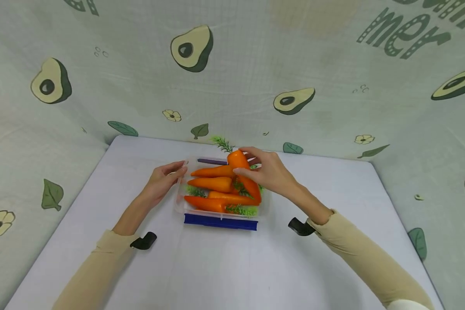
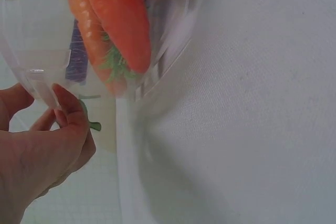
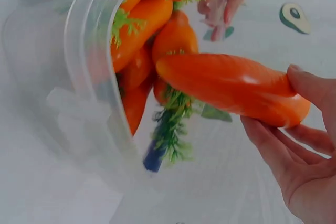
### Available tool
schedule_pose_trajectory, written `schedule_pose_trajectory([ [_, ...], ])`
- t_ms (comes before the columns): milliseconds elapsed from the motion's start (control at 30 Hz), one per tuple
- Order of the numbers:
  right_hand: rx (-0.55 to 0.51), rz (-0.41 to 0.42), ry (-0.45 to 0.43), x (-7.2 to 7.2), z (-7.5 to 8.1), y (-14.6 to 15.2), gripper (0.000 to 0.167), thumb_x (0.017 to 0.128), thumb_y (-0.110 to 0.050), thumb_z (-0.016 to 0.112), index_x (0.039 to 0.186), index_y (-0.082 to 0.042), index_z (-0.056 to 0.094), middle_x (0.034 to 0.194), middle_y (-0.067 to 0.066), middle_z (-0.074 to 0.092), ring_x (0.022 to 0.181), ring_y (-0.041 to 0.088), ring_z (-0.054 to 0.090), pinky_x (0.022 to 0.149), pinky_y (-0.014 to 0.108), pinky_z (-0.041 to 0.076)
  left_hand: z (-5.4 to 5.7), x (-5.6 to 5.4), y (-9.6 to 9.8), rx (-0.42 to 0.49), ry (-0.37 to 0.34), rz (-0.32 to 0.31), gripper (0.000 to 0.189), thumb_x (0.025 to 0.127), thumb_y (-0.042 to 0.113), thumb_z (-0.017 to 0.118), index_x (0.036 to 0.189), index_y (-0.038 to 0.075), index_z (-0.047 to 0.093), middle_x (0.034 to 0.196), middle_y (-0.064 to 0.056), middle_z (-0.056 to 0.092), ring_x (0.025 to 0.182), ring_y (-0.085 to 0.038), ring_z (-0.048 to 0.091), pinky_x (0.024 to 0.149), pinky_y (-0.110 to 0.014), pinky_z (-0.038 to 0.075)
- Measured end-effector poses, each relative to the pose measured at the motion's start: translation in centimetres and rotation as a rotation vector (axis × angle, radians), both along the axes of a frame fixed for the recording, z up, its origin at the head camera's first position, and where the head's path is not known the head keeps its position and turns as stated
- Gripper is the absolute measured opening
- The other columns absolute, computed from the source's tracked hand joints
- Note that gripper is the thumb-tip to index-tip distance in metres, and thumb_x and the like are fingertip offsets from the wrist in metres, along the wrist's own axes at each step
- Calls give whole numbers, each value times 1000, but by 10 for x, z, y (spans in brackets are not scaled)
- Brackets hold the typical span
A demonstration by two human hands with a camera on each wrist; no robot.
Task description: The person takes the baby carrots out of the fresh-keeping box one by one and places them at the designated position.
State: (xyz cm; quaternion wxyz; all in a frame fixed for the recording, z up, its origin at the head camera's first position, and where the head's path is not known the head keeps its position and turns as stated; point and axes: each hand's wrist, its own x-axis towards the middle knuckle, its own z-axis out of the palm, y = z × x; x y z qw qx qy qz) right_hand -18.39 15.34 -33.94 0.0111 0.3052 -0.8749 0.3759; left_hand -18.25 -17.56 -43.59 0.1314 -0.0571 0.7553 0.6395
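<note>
A clear plastic container (image 1: pixel 180 202) holds several orange toy carrots (image 1: pixel 211 184) with green leafy tops (image 1: pixel 242 210). My left hand (image 1: pixel 160 181) pinches the container's left edge between thumb and fingers; in the left wrist view that hand (image 2: pixel 50 145) grips the clear rim. My right hand (image 1: pixel 273 172) holds one carrot (image 1: pixel 238 159) by its thick end, above the container's right side. In the right wrist view this carrot (image 3: pixel 236 85) points its narrow tip at the other carrots, and the right hand's (image 3: pixel 310 145) thumb and fingers lie on opposite sides of it.
A blue flap (image 1: pixel 221 222) runs along the container's front side, and a darker flap (image 1: pixel 212 162) shows at its back. The white table (image 1: pixel 217 271) meets a cloth backdrop printed with avocados (image 1: pixel 191 48) and leaves. Black wrist mounts (image 1: pixel 301 227) stick out by both sleeves.
</note>
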Motion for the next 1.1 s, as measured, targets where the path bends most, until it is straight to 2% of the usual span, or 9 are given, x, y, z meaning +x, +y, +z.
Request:
schedule_pose_trajectory([
  [167,-21,-116,-47,-3,0,19,58,90,-28,83,139,-5,62,119,15,72,99,27,74,80,41,63,2,2,0,2,-4,1,63,103,38,64,156,9,45,158,-15,43,141,-30,41,120,-44,33],
  [400,-52,-276,-147,-7,-4,52,61,91,-34,81,143,-9,59,126,16,69,104,29,72,84,44,61,5,4,1,6,-11,-1,62,104,36,63,157,11,44,161,-13,40,144,-30,39,121,-44,33],
  [667,-87,-380,-241,-7,-16,83,65,95,-37,76,147,-5,54,129,21,67,107,33,70,77,22,59,4,4,0,8,-7,1,62,104,35,63,157,10,44,160,-14,41,145,-30,39,120,-44,33],
  [767,-104,-408,-286,-5,-23,91,68,95,-39,75,148,-4,52,130,22,66,108,35,70,82,27,61,1,3,-1,6,-7,1,62,103,37,64,156,10,45,160,-14,42,143,-30,40,120,-44,33],
  [933,-117,-469,-344,-3,-33,103,74,95,-46,74,151,-5,49,134,23,63,113,36,68,94,44,58,0,1,0,14,-11,0,63,102,40,65,156,11,46,157,-11,44,134,-27,45,119,-39,36],
  [1100,-138,-511,-390,-3,-44,111,79,95,-48,73,153,-4,45,136,25,62,115,38,66,96,46,57,-1,1,-1,19,-13,5,62,103,39,64,155,12,47,157,-10,45,132,-26,46,118,-37,38],
])
